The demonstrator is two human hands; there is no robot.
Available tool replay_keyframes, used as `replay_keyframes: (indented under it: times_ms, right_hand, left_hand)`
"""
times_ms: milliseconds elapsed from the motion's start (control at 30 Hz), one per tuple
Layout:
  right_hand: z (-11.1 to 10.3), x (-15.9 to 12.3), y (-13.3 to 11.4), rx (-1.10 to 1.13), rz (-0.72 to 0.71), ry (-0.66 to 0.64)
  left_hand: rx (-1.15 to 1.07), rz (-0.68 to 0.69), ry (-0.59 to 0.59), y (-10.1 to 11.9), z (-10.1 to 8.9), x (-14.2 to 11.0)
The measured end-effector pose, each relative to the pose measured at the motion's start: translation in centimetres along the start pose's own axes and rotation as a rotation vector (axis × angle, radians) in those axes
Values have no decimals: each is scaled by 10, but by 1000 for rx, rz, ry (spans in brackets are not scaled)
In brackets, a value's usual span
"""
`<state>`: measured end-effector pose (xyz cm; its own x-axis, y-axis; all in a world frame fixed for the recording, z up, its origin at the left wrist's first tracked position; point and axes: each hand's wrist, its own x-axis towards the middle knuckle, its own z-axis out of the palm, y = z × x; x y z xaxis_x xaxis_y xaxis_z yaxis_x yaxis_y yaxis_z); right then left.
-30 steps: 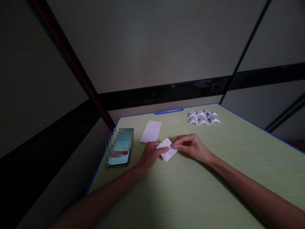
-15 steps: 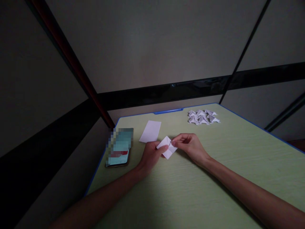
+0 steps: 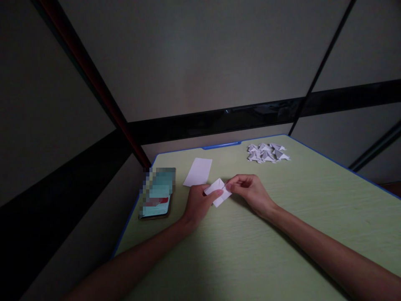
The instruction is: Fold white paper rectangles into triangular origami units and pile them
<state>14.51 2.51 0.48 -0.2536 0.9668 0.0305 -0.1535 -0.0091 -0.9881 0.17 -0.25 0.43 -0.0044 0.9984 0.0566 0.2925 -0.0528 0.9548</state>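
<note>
A small folded piece of white paper (image 3: 221, 200) is held between both hands above the table, with crease lines across its face. My left hand (image 3: 199, 205) is closed on its left side, the thumb lying flat on top and the fingers hidden underneath. At the paper's right corner, my right hand (image 3: 249, 190) pinches the edge between thumb and forefinger. Just beyond my left hand lies a flat white sheet of paper (image 3: 198, 171).
A phone (image 3: 158, 194) with a lit, partly blurred screen lies at the table's left edge. Several folded paper figures (image 3: 267, 154) stand in two rows at the back right. The light green table (image 3: 313, 196) has a blue rim and meets a panelled wall (image 3: 203, 62).
The folded paper has shifted very slightly left and is turned a little in my fingers. Both hands keep their grip, and the other things stay where they were.
</note>
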Motion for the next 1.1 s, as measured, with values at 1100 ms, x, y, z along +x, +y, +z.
replay_keyframes:
  times_ms: [1100]
  right_hand:
    - [-1, 1, 5, -161, 10, -272]
  left_hand:
    - [74, 43, -28, 6, 1, -2]
